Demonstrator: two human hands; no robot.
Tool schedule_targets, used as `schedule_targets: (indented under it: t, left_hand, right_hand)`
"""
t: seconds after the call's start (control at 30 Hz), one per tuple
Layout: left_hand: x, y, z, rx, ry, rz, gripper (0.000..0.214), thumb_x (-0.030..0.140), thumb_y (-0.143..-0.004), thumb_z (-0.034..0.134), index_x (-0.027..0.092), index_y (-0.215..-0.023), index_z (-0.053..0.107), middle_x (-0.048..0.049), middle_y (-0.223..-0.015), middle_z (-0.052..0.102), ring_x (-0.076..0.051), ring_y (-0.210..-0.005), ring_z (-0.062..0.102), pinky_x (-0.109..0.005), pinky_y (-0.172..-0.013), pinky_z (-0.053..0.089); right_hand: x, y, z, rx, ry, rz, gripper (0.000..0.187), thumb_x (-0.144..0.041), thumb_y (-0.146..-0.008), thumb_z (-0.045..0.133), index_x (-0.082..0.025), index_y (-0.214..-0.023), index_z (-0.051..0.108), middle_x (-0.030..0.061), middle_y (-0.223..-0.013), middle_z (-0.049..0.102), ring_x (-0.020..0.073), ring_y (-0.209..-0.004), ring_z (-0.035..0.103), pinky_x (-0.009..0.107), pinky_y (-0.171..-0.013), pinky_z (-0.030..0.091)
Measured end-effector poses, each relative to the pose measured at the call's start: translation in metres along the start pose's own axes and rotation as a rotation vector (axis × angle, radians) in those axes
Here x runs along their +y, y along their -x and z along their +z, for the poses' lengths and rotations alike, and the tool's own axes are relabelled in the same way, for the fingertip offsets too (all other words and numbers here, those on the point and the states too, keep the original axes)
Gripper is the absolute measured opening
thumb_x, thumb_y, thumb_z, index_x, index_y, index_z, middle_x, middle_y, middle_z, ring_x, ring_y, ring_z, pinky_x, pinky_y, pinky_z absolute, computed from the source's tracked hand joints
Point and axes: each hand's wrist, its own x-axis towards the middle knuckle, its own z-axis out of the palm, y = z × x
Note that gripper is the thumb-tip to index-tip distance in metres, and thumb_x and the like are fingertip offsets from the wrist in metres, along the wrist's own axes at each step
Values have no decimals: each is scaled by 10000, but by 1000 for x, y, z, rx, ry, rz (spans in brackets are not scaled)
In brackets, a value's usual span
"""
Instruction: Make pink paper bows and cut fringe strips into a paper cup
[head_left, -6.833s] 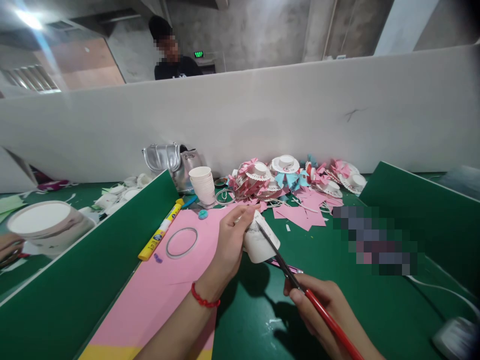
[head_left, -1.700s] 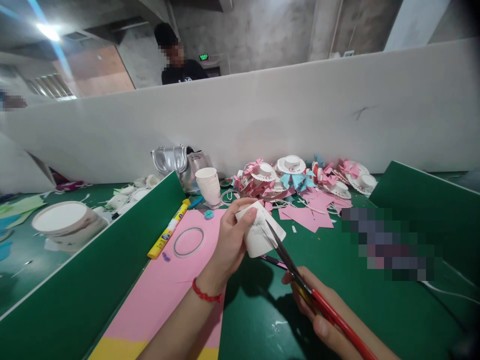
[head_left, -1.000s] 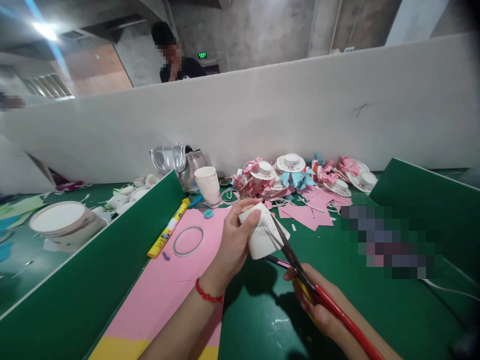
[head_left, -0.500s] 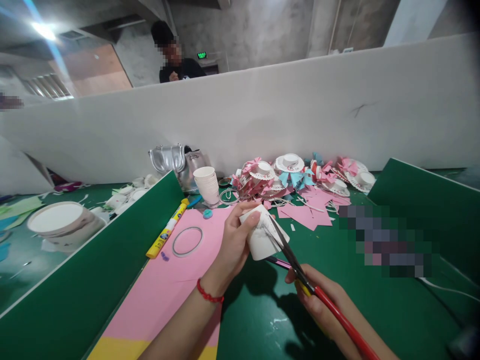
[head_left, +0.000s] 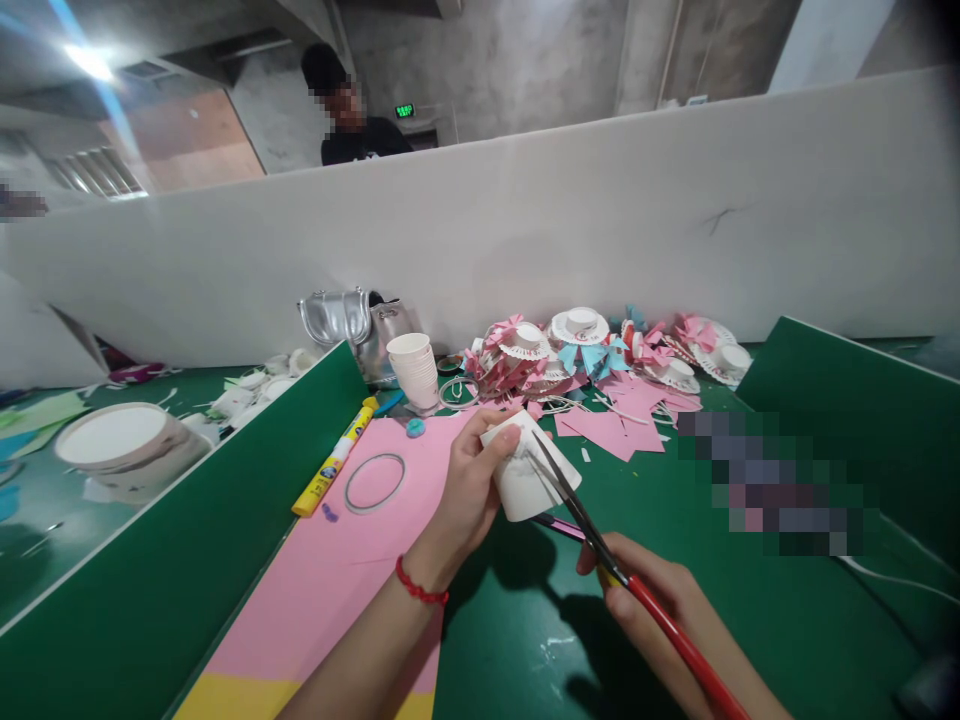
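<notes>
My left hand point(head_left: 466, 480), with a red cord at the wrist, is wrapped round a white paper cup point(head_left: 526, 478) held on its side above the green table. My right hand point(head_left: 651, 610) grips red-handled scissors point(head_left: 600, 550). Their dark blades reach up into the cup's open rim, where the wall is slit into strips. A purple pen lies on the table just below the cup.
A pink paper sheet point(head_left: 352, 560) carries a ring and a small blue button; a yellow glue tube point(head_left: 334, 460) lies beside it. A stack of paper cups point(head_left: 416, 372), a silver bag point(head_left: 352, 320), finished paper hats point(head_left: 592, 350), green dividers, a white partition and a person behind it.
The scissors have worked along the cup's rim while my left hand turned the cup slightly. Both hands stay in nearly the same place.
</notes>
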Motion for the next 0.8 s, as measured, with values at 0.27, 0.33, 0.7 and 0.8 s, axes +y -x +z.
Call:
schedule_targets:
  t: [0.27,0.33,0.7,0.8]
  left_hand:
    - [0,0,0,9,2,-5,167,269,-659,661,183,-759,558,9,-751,612,-129,-646,576,-249,-611,452]
    - [0,0,0,13,11,-10,174,271,-651,669,182,-751,558,15,-711,599,-129,-637,571,-242,-600,444]
    - [-1,1,0,1,57,-28,148,250,-657,669,181,-729,559,22,-683,591,-111,-617,551,-226,-596,423]
    - [0,1,1,-3,53,-24,143,250,-655,671,183,-718,562,27,-677,592,-109,-610,551,-229,-599,424]
  right_hand:
    - [-3,1,2,61,17,43,482,-642,-752,413,-188,-711,568,-71,-480,223,100,-431,204,234,-402,150]
    - [-4,1,2,76,24,56,500,-645,-753,406,-178,-670,563,-70,-484,228,95,-434,199,235,-409,145]
    - [-2,1,4,95,19,56,446,-587,-770,431,-179,-626,537,-69,-473,239,90,-419,206,231,-399,140]
    - [-1,1,4,88,56,56,409,-556,-774,440,-185,-634,539,-67,-465,242,93,-410,213,230,-391,152]
